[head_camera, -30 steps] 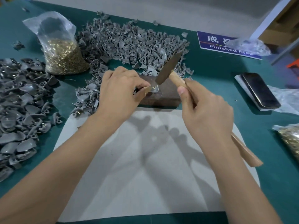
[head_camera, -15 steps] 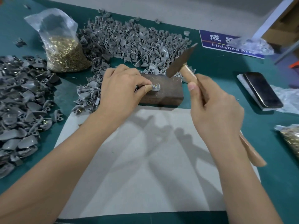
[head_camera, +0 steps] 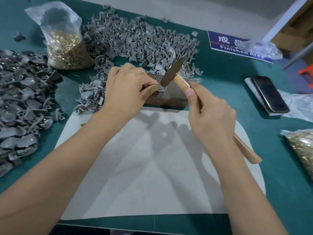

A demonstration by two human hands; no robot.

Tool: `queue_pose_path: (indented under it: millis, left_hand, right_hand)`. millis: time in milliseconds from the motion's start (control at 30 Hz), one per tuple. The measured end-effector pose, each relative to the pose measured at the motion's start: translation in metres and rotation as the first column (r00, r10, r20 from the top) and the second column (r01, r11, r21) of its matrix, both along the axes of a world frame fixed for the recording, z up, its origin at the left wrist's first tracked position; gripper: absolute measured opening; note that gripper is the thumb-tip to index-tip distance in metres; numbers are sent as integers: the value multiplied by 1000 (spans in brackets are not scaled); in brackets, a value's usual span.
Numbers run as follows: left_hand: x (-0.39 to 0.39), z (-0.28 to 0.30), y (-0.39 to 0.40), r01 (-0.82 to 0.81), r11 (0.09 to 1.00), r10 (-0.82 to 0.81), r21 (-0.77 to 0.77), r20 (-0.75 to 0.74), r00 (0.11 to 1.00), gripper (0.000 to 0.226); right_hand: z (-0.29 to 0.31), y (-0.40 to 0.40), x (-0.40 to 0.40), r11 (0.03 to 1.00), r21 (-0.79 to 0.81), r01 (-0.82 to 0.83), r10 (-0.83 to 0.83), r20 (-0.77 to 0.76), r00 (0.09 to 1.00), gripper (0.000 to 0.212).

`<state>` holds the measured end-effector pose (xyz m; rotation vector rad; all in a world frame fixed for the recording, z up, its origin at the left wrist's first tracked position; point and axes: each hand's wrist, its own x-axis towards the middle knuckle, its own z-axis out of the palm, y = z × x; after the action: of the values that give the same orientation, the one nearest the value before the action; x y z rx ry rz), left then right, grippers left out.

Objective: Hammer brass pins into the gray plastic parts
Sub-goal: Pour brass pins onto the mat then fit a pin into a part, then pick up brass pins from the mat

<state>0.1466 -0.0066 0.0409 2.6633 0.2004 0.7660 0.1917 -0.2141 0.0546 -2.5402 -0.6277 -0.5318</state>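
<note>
A small gray plastic part (head_camera: pixel 161 89) lies on a brown block (head_camera: pixel 171 97) at the table's middle. My left hand (head_camera: pixel 126 92) pinches that part at its left side and steadies it on the block. My right hand (head_camera: pixel 210 116) grips the wooden handle of a hammer (head_camera: pixel 172 71). The dark hammer head is down on the part, right beside my left thumb. The brass pin itself is hidden under the hammer head.
A bag of brass pins (head_camera: pixel 66 44) stands at back left, another pin bag (head_camera: pixel 303 150) at the right edge. Gray parts are heaped behind the block (head_camera: pixel 140 39) and at the left (head_camera: pixel 22 102). A phone (head_camera: pixel 269 94), a blue sign (head_camera: pixel 228 44) and a white mat (head_camera: pixel 152 167) lie around.
The hammer rose up and to the right half a second ago, then came back down onto the part. My left hand kept its pinch on the part.
</note>
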Motion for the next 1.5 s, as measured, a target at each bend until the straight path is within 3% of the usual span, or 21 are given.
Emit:
queue_pose_path:
  millis: [267,367,467,633,767,867,1000,1067,1167,1500]
  left_hand:
    - [1,-2,-1,-27,1000,27,10,4,1000,10]
    - [3,0,-1,-30,1000,30,6,8,1000,14]
    - [3,2,-3,-31,1000,31,5,-11,999,16]
    - [-4,9,-3,35,999,-35,16,-38,999,19]
    - [-26,26,5,78,996,-72,-50,116,991,18]
    - [-50,36,7,71,996,-61,-59,157,986,17]
    - [-89,35,18,58,997,-50,-59,127,991,14]
    - [-110,28,27,28,998,-20,-61,120,993,14]
    - [-137,21,45,-77,993,88,-90,125,988,12]
    - [-216,9,134,-494,865,497,-87,4,868,14]
  right_hand:
    - [3,-7,2,997,-76,8,-9,-9,1000,36]
    - [-1,-18,-7,999,-26,48,-45,89,995,32]
    - [-14,-40,-27,999,18,-42,40,96,995,29]
    - [-39,-62,-53,984,-120,-131,134,15,991,26]
    - [-40,-61,-60,967,-214,-136,146,29,989,24]
    - [-27,-42,-56,984,-126,-124,121,-31,992,23]
    - [-5,19,-57,912,246,-327,375,-178,910,32]
    - [1,55,-63,848,338,-409,481,-164,861,31]
    - [4,106,-71,792,351,-500,571,-137,809,20]
    - [5,245,-114,683,220,-696,730,-205,652,15]
